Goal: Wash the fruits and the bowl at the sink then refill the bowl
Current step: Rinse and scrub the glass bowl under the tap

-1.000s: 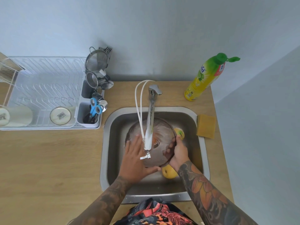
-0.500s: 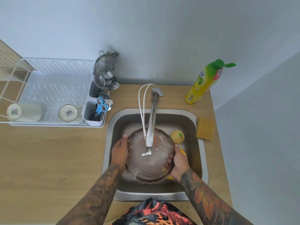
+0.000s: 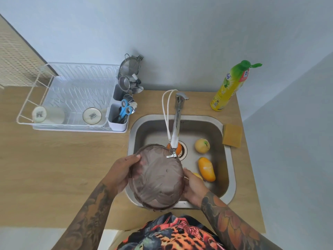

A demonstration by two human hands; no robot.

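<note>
Bowl (image 3: 158, 177) now lifted out from under the faucet (image 3: 175, 136) toward the lower middle of the frame; earlier it sat lower in the sink (image 3: 232, 177) with one palm flat on it. We read this as rinse done, fruits next. Left hand (image 3: 120, 173) fingers curl over its left rim, right hand (image 3: 193, 188) grips the right rim. Mango (image 3: 206, 169), pear (image 3: 202, 145) and orange (image 3: 177, 148) lie in the basin, right of the bowl.

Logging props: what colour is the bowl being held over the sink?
Translucent smoky brown bowl, seen best in the head view.
</note>
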